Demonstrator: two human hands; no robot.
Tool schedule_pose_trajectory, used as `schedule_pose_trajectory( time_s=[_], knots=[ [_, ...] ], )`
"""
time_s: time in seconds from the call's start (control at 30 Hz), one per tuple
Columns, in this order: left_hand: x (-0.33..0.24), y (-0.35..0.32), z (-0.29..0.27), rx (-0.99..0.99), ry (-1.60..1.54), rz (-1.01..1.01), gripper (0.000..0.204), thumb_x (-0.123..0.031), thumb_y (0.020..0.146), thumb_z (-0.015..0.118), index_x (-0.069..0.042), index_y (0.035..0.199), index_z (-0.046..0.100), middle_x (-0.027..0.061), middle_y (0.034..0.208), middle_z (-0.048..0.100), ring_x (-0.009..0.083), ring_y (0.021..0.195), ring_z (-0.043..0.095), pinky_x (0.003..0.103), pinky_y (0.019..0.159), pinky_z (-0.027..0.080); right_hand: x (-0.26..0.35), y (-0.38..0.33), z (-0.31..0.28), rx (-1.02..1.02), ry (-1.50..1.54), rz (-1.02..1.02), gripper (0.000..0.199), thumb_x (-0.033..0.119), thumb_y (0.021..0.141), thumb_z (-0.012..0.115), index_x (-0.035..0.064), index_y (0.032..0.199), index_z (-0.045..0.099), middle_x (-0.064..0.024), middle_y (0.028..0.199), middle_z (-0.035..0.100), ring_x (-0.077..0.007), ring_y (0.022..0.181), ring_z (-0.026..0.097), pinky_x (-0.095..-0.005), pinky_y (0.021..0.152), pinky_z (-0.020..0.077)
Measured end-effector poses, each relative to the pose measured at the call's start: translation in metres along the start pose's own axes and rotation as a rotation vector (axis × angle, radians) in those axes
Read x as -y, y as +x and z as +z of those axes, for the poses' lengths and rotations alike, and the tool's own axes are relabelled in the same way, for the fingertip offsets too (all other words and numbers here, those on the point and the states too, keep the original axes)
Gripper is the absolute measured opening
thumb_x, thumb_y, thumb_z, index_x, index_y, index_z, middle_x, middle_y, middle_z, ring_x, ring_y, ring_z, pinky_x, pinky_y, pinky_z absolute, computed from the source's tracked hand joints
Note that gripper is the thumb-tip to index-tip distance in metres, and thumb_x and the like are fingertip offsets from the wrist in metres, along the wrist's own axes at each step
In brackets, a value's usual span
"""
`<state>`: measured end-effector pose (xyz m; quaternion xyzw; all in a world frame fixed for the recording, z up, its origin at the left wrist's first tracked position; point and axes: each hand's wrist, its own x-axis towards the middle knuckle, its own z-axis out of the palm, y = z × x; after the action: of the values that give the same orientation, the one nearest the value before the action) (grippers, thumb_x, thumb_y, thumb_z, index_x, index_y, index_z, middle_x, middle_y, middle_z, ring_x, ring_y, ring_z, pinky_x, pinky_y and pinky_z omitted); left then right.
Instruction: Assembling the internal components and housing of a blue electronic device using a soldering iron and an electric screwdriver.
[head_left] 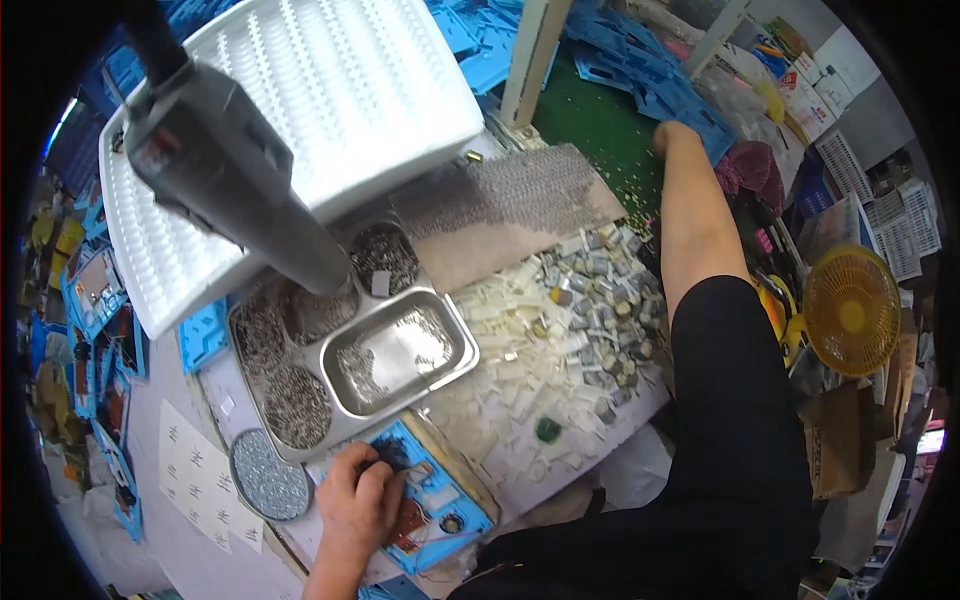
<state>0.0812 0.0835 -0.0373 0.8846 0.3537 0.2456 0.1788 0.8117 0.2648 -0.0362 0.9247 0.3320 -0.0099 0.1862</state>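
My left hand is at the lower middle, its fingers curled over the left side of a blue plastic housing. A reddish-brown board, thin wires and a round dark part sit in that housing. It leans against a worn, tan-edged block. My right arm stretches far to the back right. There my right hand is bent down beside a stack of blue plastic housings; its fingers are hidden. A dark grey power screwdriver hangs above the steel tray, left of centre.
The steel compartment tray holds many small screws. Beside it lie a round dish of small metal bits, a pile of white plastic pieces and small motors, and a perforated sheet. A white foam tray stands behind; a yellow fan is right.
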Motion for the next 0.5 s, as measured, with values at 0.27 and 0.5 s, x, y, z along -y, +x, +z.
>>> schedule_pose_trajectory(
  time_s=[0.27,0.5],
  knots=[
    [-0.009,0.016,-0.014,0.120,0.063,-0.043,0.025,-0.012,0.076,0.080,-0.011,0.095,0.064,0.0106,0.109,0.062,0.0298,0.085,0.068,0.038,0.064,0.055,-0.008,0.020,-0.005,-0.002,-0.022,-0.083,0.032,0.006,0.087,0.063,-0.0019,0.118,0.067,-0.0238,0.117,0.068,-0.0325,0.105,0.070,-0.0437,0.082,0.0594],
    [0.005,0.008,-0.020,0.052,0.062,0.221,0.027,-0.012,0.072,0.072,-0.012,0.099,0.067,0.0101,0.116,0.065,0.0303,0.093,0.068,0.040,0.072,0.057,-0.008,0.030,-0.027,-0.117,0.109,-0.375,0.036,0.000,0.088,0.062,-0.0044,0.124,0.061,-0.0226,0.119,0.066,-0.0310,0.102,0.069,-0.0423,0.079,0.0602]
  ],
)
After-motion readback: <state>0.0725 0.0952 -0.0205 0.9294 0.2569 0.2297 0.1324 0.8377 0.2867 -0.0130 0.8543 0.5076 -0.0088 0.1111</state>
